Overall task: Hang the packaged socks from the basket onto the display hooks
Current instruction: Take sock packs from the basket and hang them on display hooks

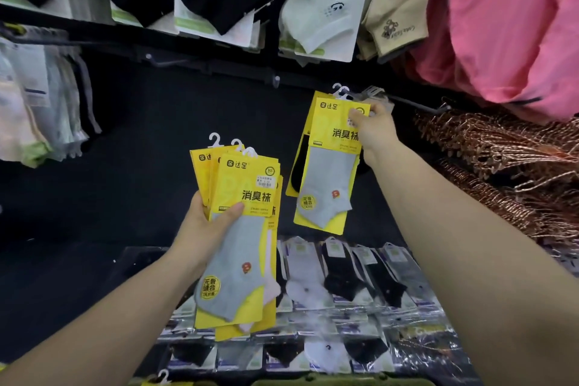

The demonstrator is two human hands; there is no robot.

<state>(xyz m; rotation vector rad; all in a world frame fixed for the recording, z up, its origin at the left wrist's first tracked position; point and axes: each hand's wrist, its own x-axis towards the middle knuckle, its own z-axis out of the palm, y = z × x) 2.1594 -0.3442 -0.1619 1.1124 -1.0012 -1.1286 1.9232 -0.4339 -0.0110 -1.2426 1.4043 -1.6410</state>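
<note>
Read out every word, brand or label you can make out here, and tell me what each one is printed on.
"达足": top of the stack of yellow-card grey-sock packs in the left hand, and of the single yellow-card pack the right hand pinches.
"消臭袜": large black print on both cards.
"无骨缝合": round yellow badge on both grey socks.
"SGS": circle on the stack's front card.
Unreadable: white price sticker, embroidery on beige socks.

Hanging packs (pixel 326 172) hide hook; left socks (pixel 34 103) blurred.
</note>
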